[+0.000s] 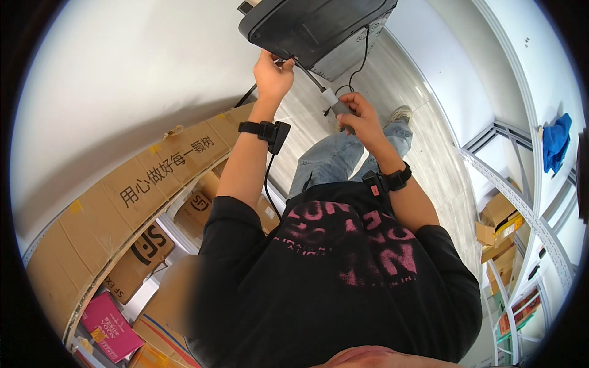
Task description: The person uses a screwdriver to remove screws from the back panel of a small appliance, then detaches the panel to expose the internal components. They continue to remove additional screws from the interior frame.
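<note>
My right hand [360,118] is closed around the grey handle of a screwdriver [343,109]. The tool has a pale collar and a long thin dark shaft slanting up and left to the edge of a black box-shaped machine [307,30]. At that edge, beside the shaft's tip, my left hand [273,76] is raised with its fingers bent and pinched together. What those fingers hold, if anything, is too small to make out. The spot where the tip meets the machine is partly covered by the fingers.
A black cable [363,64] hangs from the machine toward the floor [423,144]. On my left, cardboard [165,147] covers a shelf, with boxes [140,260] and a magenta package [110,327] below. Metal shelving [515,181] with cartons [498,211] and a blue cloth [556,144] stand right.
</note>
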`<action>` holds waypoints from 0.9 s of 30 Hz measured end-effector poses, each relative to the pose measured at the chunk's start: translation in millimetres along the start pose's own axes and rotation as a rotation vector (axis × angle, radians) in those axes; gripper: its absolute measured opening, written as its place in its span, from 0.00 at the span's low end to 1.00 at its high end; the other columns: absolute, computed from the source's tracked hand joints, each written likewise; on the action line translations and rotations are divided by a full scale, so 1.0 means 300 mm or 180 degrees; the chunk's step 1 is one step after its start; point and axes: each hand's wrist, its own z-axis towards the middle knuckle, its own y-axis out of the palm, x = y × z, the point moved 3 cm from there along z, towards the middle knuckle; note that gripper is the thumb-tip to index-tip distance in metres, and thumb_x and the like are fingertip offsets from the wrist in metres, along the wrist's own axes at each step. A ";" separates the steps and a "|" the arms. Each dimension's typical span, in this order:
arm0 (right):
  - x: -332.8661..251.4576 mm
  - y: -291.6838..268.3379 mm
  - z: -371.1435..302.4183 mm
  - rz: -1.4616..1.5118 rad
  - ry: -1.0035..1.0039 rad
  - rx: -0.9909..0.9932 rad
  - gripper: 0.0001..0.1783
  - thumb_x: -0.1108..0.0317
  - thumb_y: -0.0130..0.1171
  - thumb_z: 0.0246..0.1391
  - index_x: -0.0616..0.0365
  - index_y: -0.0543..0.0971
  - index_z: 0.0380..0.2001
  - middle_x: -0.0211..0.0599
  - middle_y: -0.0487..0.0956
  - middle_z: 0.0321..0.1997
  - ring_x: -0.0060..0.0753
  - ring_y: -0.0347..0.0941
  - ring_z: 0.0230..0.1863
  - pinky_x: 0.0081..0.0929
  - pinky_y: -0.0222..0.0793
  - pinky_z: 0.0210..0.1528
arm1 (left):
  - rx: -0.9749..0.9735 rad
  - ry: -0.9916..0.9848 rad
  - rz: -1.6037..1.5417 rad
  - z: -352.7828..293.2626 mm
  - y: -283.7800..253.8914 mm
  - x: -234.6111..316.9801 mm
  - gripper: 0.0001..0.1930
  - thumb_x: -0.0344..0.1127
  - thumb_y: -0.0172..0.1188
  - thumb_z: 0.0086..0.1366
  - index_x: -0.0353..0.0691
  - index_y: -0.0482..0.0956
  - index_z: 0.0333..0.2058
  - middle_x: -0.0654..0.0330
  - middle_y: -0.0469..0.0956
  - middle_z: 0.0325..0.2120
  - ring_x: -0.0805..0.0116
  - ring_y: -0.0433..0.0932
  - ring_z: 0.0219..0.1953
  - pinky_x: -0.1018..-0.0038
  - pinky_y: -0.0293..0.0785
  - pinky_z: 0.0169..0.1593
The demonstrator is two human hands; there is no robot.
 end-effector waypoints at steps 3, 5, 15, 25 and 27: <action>0.005 0.005 0.003 0.0043 -0.0026 0.0001 0.19 0.74 0.54 0.47 0.60 0.68 0.45 0.31 0.73 0.34 0.19 0.70 0.29 0.16 0.63 0.25 | 0.0034 0.0070 0.0146 0.004 -0.001 0.000 0.16 0.20 0.62 0.48 0.36 0.71 0.37 0.54 0.80 0.27 0.63 0.81 0.30 0.73 0.74 0.33; 0.009 0.006 0.005 0.0096 -0.0049 0.0002 0.19 0.74 0.55 0.47 0.60 0.68 0.45 0.31 0.73 0.33 0.19 0.69 0.28 0.16 0.62 0.24 | 0.0035 0.0090 0.0089 0.006 -0.001 -0.004 0.16 0.21 0.63 0.48 0.36 0.71 0.37 0.54 0.80 0.26 0.63 0.81 0.29 0.74 0.74 0.33; 0.013 -0.003 0.002 0.0172 -0.0037 0.0020 0.19 0.75 0.55 0.46 0.60 0.68 0.44 0.33 0.73 0.32 0.19 0.68 0.27 0.17 0.61 0.21 | -0.0145 -0.0159 0.0435 0.009 -0.009 0.043 0.17 0.22 0.65 0.50 0.31 0.71 0.39 0.53 0.81 0.31 0.67 0.81 0.34 0.77 0.76 0.35; 0.013 -0.027 -0.017 0.0154 -0.0041 -0.0039 0.19 0.75 0.54 0.45 0.60 0.67 0.44 0.33 0.73 0.33 0.19 0.68 0.27 0.17 0.61 0.22 | 0.0025 -0.0027 0.0020 -0.004 -0.011 0.014 0.17 0.22 0.66 0.48 0.34 0.72 0.38 0.54 0.80 0.30 0.65 0.80 0.33 0.75 0.76 0.33; 0.005 -0.033 -0.024 0.0128 -0.0021 -0.0070 0.19 0.75 0.54 0.45 0.59 0.67 0.44 0.33 0.73 0.33 0.19 0.68 0.27 0.17 0.61 0.22 | -0.0021 0.0031 -0.0013 -0.010 -0.013 0.015 0.18 0.22 0.66 0.49 0.34 0.72 0.39 0.55 0.80 0.31 0.65 0.80 0.35 0.75 0.76 0.34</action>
